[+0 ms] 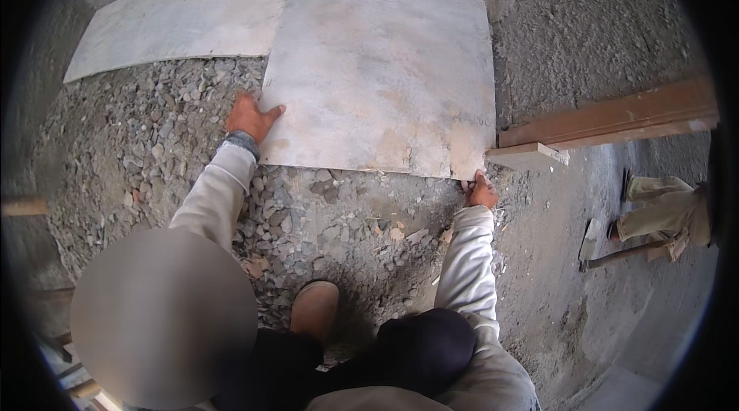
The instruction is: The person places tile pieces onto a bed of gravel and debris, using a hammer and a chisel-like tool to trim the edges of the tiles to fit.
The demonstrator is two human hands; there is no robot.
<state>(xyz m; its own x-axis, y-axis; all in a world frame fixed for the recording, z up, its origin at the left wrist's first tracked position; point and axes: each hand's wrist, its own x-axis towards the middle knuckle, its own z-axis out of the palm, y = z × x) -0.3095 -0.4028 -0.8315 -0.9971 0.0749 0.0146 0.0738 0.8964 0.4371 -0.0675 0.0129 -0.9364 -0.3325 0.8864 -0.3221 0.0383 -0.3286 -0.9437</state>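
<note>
A large, flat, pale panel [377, 65] with greyish and tan stains lies over gravel in front of me. My left hand [254, 115] grips its left edge near the front corner, thumb on top and fingers along the side. At the near right corner, my right hand [481, 192] pinches the edge; part of its fingers is hidden by the panel. A second pale panel [185, 18] lies at the far left, its side meeting the large one along a seam.
Loose gravel [154, 134] spreads left and near. A wooden beam [616, 112] and a short board [530, 155] stand at the right, by a rough grey wall [600, 34]. Farther right are another person's legs [654, 215] and a long-handled tool [623, 255]. My shoe [315, 309] rests below.
</note>
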